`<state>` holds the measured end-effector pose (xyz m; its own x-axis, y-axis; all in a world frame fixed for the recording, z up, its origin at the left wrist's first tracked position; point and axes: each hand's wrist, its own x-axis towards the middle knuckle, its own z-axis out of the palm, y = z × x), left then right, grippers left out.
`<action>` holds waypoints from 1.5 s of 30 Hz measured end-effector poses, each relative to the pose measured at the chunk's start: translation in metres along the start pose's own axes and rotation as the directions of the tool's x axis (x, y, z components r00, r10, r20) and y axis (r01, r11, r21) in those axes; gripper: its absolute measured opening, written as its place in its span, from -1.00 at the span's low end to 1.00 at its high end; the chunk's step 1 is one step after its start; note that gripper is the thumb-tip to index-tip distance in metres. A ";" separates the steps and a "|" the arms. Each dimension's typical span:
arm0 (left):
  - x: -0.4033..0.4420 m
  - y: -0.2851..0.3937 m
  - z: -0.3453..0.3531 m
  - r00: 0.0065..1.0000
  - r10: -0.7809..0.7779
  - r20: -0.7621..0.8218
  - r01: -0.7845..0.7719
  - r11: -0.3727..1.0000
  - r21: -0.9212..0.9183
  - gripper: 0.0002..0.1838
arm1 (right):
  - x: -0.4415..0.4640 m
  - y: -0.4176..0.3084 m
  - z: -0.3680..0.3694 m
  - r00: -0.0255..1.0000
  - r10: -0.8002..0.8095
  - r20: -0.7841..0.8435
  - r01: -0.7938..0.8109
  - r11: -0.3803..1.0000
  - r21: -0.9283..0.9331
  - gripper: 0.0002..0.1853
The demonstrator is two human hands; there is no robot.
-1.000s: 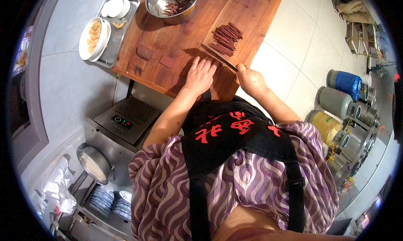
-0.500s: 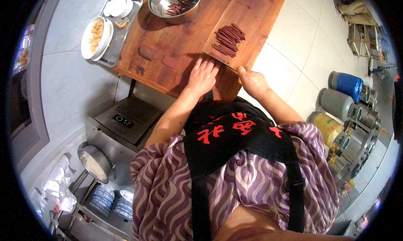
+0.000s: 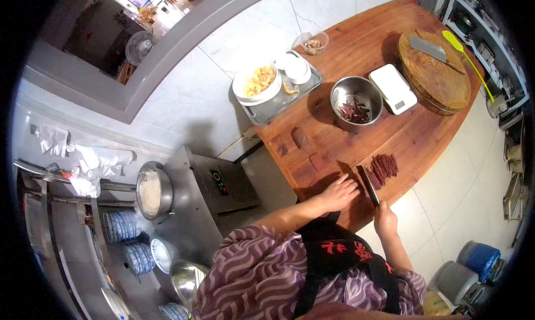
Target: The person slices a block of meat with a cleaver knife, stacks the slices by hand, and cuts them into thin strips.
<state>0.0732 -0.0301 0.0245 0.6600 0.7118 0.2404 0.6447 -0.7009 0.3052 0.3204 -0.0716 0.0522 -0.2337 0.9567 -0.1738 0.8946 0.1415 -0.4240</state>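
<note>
My right hand (image 3: 385,221) is wrapped round the handle of a knife (image 3: 368,186), whose blade stands beside a pile of dark red strips (image 3: 383,169) on the wooden table (image 3: 412,136). To the left of the blade, my left hand (image 3: 341,192) lies with its fingers apart near the table's edge; whatever is under it is hidden. Flat reddish-brown pieces (image 3: 319,161) rest on the wood farther left. A steel bowl (image 3: 357,102) holding more strips stands behind them.
A white scale (image 3: 393,89) is beside the bowl. Farther right, a round chopping block (image 3: 432,77) bears a cleaver (image 3: 428,48) and a green-handled utensil (image 3: 473,66). A metal tray (image 3: 262,112) holds white dishes. Gas cylinders (image 3: 457,278) stand at lower right.
The view has swung left and up, bringing the scale, block, cleaver and window opening into sight. Both hands remain beside the strips, the right still holding the knife.
</note>
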 end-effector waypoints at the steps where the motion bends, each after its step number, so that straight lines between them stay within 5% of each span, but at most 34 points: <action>1: -0.001 -0.002 -0.005 0.995 0.020 -0.097 -0.017 0.999 0.031 -0.70 | 0.000 -0.004 -0.003 0.999 -0.039 0.012 0.039 0.999 -0.003 -0.78; 3: -0.001 -0.006 -0.017 0.996 -0.008 0.084 0.002 0.997 0.073 -0.75 | -0.012 -0.008 -0.015 0.996 -0.055 0.076 0.057 0.998 -0.018 -0.68; 5: 0.004 -0.005 -0.049 0.995 0.048 -0.092 -0.040 0.995 0.089 -0.81 | -0.021 -0.002 -0.012 0.993 -0.106 0.043 0.108 0.993 -0.044 -0.59; 7: 0.002 -0.003 -0.065 0.992 -0.048 0.114 0.036 0.994 0.106 -0.82 | -0.023 -0.010 -0.028 0.984 -0.049 0.169 0.063 0.995 -0.080 -0.67; 8: -0.003 -0.005 -0.064 0.997 -0.049 -0.064 0.046 0.998 -0.046 -0.80 | -0.024 -0.006 -0.028 0.985 -0.103 0.136 0.112 0.992 -0.059 -0.72; 9: -0.014 -0.010 -0.058 0.993 -0.107 -0.047 0.105 0.993 -0.051 -0.73 | -0.022 -0.014 -0.037 0.961 0.007 0.275 0.032 0.990 -0.136 -0.74; 10: -0.023 -0.014 -0.052 0.986 -0.166 -0.034 0.161 0.979 -0.125 -0.64 | -0.027 -0.005 -0.028 0.980 -0.057 0.190 0.080 0.990 -0.116 -0.80; 17: -0.042 -0.020 -0.047 0.952 -0.306 -0.014 0.304 0.948 -0.099 -0.62 | -0.027 -0.004 -0.028 0.953 -0.005 0.302 0.074 0.973 -0.218 -0.74; 24: -0.025 -0.017 -0.049 0.962 -0.264 -0.070 0.256 0.960 -0.114 -0.60 | 0.017 0.019 -0.037 0.988 -0.008 0.154 0.046 0.969 -0.241 -0.81; 30: -0.007 -0.015 -0.049 0.947 -0.281 -0.159 0.259 0.955 -0.143 -0.62 | 0.036 0.020 -0.058 0.987 0.140 0.074 -0.114 0.954 -0.278 -0.81; 34: 0.005 -0.017 -0.051 0.875 -0.369 -0.312 0.275 0.911 -0.307 -0.69 | 0.018 0.012 -0.052 0.993 0.001 -0.121 -0.030 0.971 -0.238 -0.83; 38: 0.034 -0.007 -0.068 0.928 -0.235 -0.290 0.143 0.941 -0.306 -0.84 | 0.009 0.010 -0.040 0.987 -0.019 -0.163 -0.030 0.956 -0.292 -0.76; 45: 0.081 -0.004 -0.049 1.000 -0.023 0.002 0.023 0.968 -0.249 -0.73 | 0.023 0.007 -0.039 0.940 -0.115 -0.321 0.000 0.941 -0.337 -0.78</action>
<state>0.1053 0.0333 0.0874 0.6461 0.7274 0.2312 0.5433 -0.6510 0.5301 0.3360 -0.0392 0.0795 -0.2005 0.9647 0.1705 0.9706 0.2193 -0.0994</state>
